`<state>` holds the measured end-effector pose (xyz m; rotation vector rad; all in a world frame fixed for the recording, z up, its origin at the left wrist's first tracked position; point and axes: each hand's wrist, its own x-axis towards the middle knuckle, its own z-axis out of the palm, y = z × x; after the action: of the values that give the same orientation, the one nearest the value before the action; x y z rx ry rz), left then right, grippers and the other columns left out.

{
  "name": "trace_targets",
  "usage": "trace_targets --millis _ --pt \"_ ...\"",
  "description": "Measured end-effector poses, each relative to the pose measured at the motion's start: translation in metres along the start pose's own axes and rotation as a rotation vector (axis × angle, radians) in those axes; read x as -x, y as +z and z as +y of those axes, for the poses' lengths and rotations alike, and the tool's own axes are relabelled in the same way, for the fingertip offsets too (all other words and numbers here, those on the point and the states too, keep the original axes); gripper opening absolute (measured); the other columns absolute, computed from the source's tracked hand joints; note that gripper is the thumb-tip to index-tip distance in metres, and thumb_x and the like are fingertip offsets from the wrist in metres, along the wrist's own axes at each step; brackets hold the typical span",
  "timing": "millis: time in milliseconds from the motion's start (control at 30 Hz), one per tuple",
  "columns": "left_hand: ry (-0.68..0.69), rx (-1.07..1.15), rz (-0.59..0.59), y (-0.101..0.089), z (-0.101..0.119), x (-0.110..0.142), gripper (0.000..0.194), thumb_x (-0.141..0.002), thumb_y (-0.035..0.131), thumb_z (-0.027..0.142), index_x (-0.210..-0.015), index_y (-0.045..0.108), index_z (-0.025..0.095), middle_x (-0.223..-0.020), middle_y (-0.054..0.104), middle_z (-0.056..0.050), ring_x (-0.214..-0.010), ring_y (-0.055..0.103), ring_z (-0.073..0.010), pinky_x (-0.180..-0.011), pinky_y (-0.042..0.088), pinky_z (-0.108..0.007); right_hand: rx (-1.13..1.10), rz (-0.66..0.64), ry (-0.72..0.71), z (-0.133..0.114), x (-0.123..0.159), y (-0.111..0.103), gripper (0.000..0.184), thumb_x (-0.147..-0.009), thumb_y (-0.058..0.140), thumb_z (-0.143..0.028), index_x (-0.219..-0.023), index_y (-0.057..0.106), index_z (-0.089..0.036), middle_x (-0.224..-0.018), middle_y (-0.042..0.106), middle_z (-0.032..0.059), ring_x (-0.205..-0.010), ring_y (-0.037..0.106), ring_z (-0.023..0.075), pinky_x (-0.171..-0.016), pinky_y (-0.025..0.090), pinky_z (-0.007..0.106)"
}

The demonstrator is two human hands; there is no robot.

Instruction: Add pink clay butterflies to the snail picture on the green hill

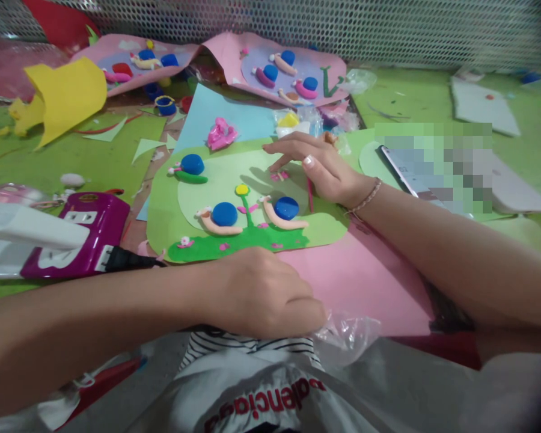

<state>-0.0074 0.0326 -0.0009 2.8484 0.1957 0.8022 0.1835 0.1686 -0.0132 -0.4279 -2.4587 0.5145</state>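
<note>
My left hand (265, 294) is closed in a fist at the near edge of the picture card, with a clear plastic bag (351, 337) coming out from its fingers. My right hand (318, 162) hovers or rests over the card's upper right, fingers apart, near a small pink clay piece (278, 176); I cannot tell whether the fingertips touch anything. The light green card (162, 210) carries clay snails with blue shells (224, 214), a yellow clay flower (242, 190) and a strip of green clay grass (207, 249). A pink clay strip (310, 195) lies by my right wrist.
A pink lump in wrapping (222, 133) and a yellow lump in clear plastic (288, 120) lie behind the card. Pink snail pictures (270, 78) lean at the back. A purple power strip (94, 210) is left; a phone (410, 168) lies right. Pink paper (365, 282) pokes out underneath.
</note>
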Motion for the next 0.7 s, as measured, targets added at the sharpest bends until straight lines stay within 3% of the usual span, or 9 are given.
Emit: trace_targets --millis 133,267,500,700 --pt "0.006 0.000 0.011 0.0002 -0.0002 -0.0001 0.023 -0.085 0.046 0.010 -0.069 0.062 0.016 -0.054 0.051 0.002 -0.050 0.043 -0.0123 -0.046 0.032 -0.028 0.040 -0.007 -0.020 -0.0006 0.0008 0.0000 0.059 -0.097 0.015 -0.052 -0.131 0.046 -0.015 -0.117 0.059 0.0117 -0.111 0.058 0.0220 -0.099 0.046 0.043" --pt "0.003 0.009 0.012 0.0006 -0.0002 0.0004 0.024 -0.086 0.045 0.010 -0.069 0.062 0.016 -0.055 0.051 0.002 -0.050 0.042 -0.0123 -0.046 0.032 -0.028 0.038 -0.010 -0.017 -0.0014 0.0013 0.0002 0.059 -0.097 0.013 -0.052 -0.134 0.042 -0.016 -0.122 0.054 0.0127 -0.099 0.063 0.0182 -0.099 0.046 0.042" --pt "0.000 0.007 0.006 0.0011 -0.0005 0.0010 0.024 -0.086 0.045 0.011 -0.071 0.062 0.016 -0.055 0.051 0.002 -0.051 0.042 -0.0130 -0.046 0.032 -0.029 0.075 -0.030 -0.042 -0.0002 0.0014 0.0001 0.061 -0.097 0.012 -0.051 -0.133 0.042 -0.011 -0.123 0.054 0.0142 -0.103 0.061 0.0188 -0.098 0.046 0.040" --pt "0.003 0.001 0.006 -0.0003 -0.0003 -0.0003 0.024 -0.085 0.045 0.010 -0.070 0.062 0.016 -0.055 0.051 0.002 -0.050 0.042 -0.0126 -0.045 0.032 -0.028 0.071 -0.019 -0.032 0.0000 0.0014 -0.0007 0.056 -0.097 0.013 -0.050 -0.134 0.041 -0.019 -0.121 0.056 0.0104 -0.098 0.063 0.0175 -0.097 0.046 0.039"
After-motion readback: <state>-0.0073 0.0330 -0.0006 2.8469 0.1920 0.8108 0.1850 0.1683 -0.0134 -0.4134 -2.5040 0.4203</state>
